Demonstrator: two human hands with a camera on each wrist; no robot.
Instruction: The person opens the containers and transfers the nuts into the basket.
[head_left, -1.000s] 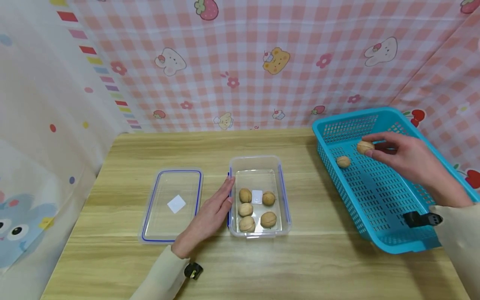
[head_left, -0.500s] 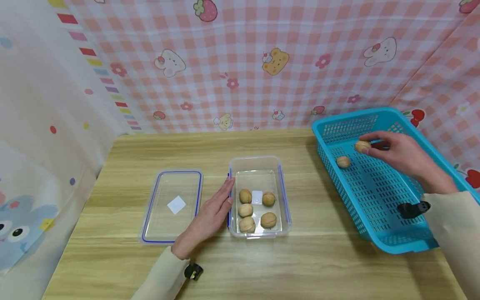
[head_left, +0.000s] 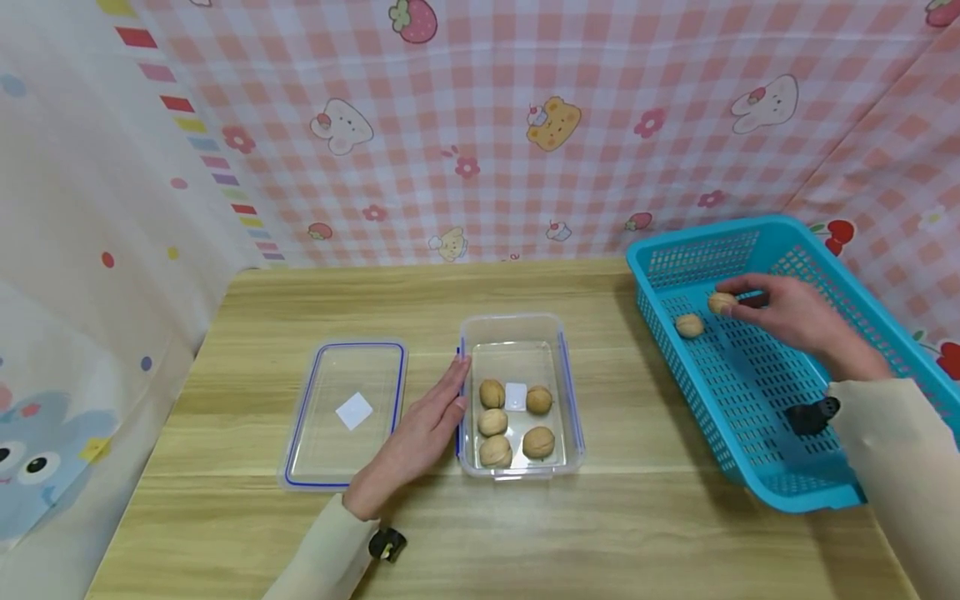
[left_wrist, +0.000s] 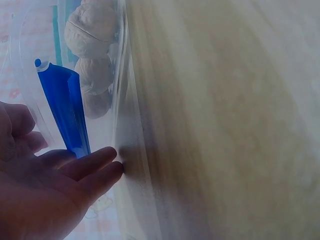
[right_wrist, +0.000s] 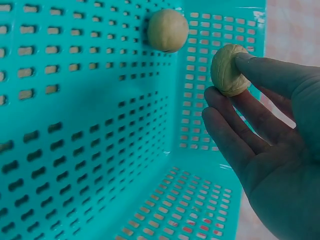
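My right hand (head_left: 798, 315) pinches a walnut (right_wrist: 227, 71) between thumb and fingertips, inside the blue basket (head_left: 678, 379). Just left of it in the head view, a second walnut (head_left: 689, 326) lies on the basket floor. My left hand (head_left: 416, 429) rests with straight fingers against the left side of a clear plastic box (head_left: 517, 325). Several walnuts (head_left: 496, 451) lie in that box, around a small white square packet (head_left: 515, 397). In the left wrist view, the fingers (left_wrist: 95, 165) are by the box's blue side latch (left_wrist: 65, 102).
A clear lid (head_left: 352, 367) with a blue seal lies on the wooden table (head_left: 540, 542), left of the box, a white square on it. Patterned cloth (head_left: 480, 125) hangs behind the table. The basket stands at the table's right side.
My right hand, with the walnut in its fingers, has moved slightly left and lower in the head view, closer to the other walnut. The left hand has stayed at the box.
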